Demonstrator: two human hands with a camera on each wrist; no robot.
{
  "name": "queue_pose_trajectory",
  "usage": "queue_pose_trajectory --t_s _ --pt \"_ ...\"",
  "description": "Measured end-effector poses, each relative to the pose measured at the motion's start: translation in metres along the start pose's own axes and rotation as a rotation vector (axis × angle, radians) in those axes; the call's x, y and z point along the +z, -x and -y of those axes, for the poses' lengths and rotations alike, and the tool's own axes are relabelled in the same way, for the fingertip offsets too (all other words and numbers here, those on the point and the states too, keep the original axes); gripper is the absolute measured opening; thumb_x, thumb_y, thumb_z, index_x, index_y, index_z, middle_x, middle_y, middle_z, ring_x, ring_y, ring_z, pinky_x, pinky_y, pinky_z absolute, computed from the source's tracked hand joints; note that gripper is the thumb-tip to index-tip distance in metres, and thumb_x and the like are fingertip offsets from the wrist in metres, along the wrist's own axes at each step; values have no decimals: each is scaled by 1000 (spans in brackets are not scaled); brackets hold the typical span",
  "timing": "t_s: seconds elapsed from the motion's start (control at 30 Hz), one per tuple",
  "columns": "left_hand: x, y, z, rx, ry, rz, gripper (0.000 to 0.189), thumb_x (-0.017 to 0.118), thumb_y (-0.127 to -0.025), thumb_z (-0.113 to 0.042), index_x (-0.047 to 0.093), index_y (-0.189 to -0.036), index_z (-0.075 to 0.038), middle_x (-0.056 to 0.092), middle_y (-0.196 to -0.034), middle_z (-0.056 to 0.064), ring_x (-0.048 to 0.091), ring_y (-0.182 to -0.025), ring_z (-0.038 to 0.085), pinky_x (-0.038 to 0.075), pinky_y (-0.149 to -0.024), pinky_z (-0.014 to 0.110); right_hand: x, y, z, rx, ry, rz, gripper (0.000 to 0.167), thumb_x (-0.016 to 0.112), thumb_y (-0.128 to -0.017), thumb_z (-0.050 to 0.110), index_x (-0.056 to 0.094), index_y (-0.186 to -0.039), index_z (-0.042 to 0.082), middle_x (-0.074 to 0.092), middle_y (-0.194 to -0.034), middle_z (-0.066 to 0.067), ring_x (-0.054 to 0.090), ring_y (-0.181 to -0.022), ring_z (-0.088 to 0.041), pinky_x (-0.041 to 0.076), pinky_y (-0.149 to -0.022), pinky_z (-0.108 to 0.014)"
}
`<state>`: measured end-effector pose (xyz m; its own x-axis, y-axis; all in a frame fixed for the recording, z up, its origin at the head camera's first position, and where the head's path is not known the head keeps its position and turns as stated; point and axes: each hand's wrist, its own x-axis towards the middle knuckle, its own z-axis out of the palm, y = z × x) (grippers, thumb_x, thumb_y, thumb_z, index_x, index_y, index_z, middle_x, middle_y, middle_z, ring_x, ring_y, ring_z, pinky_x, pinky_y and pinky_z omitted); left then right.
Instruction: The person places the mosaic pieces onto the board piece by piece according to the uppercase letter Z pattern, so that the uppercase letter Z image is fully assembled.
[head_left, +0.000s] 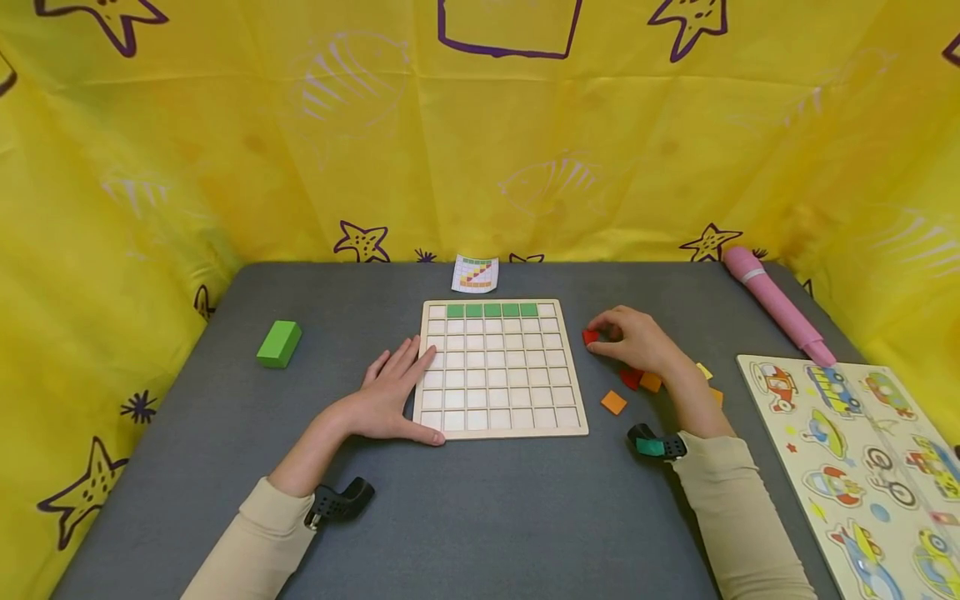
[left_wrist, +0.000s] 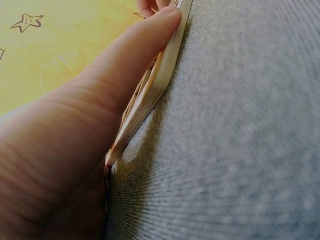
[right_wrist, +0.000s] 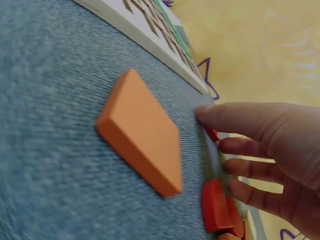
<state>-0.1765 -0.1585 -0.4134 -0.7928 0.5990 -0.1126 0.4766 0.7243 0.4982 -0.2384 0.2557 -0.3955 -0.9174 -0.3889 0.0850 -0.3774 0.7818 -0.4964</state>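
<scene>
A wooden grid board (head_left: 503, 423) lies on the grey table, with a row of several green square tiles (head_left: 492, 310) along its top row. My left hand (head_left: 386, 398) rests at the board's left edge with its fingers spread; in the left wrist view the thumb (left_wrist: 135, 55) lies along the wooden rim. To the right of the board, my right hand (head_left: 633, 340) pinches a red square tile (head_left: 590, 337) between thumb and fingers. Below that hand are an orange tile (head_left: 613, 402), another red tile (right_wrist: 215, 205) and several more tiles partly hidden by the wrist.
A small pattern card (head_left: 475, 274) stands behind the board. At the left is a green block (head_left: 279, 344). A pink pen-shaped device (head_left: 780, 304) and a picture puzzle board (head_left: 817, 446) occupy the right side. Yellow cloth (head_left: 480, 133) hangs around the table.
</scene>
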Motion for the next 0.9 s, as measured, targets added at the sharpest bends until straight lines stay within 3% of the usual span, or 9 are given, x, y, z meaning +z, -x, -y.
queue_pose_trajectory --t_s 0.23,0.43,0.67,0.9 --pt "-1 0 0 -6 3 -1 122 74 -73 -65 9 -157 -6 -4 -161 20 -5 -148 34 -1 -111 58 5 -3 5 20 16 -59 25 76 -86 24 70 -99 4 62 -86 -8 52 -76 -23 41 -70 -37" --pt "-1 0 -1 -6 4 -3 121 75 -73 -64 9 -157 -5 -4 -161 21 -5 -148 34 0 -111 58 17 -16 22 50 -41 -106 29 79 -84 28 69 -98 5 63 -79 -4 51 -71 -20 40 -65 -33" --pt "-2 1 -2 -4 2 -6 121 76 -74 -62 9 -157 -5 -4 -161 21 -5 -148 34 -1 -112 58 28 -44 50 5 -30 -65 27 79 -84 27 69 -96 5 62 -79 -5 52 -70 -22 41 -63 -33" --pt "-2 2 -3 -8 4 -2 121 75 -73 -63 9 -157 -6 -4 -161 19 -5 -148 33 -1 -112 57 33 -55 53 -85 -49 9 20 75 -88 17 72 -102 3 63 -90 -8 53 -79 -23 44 -69 -34"
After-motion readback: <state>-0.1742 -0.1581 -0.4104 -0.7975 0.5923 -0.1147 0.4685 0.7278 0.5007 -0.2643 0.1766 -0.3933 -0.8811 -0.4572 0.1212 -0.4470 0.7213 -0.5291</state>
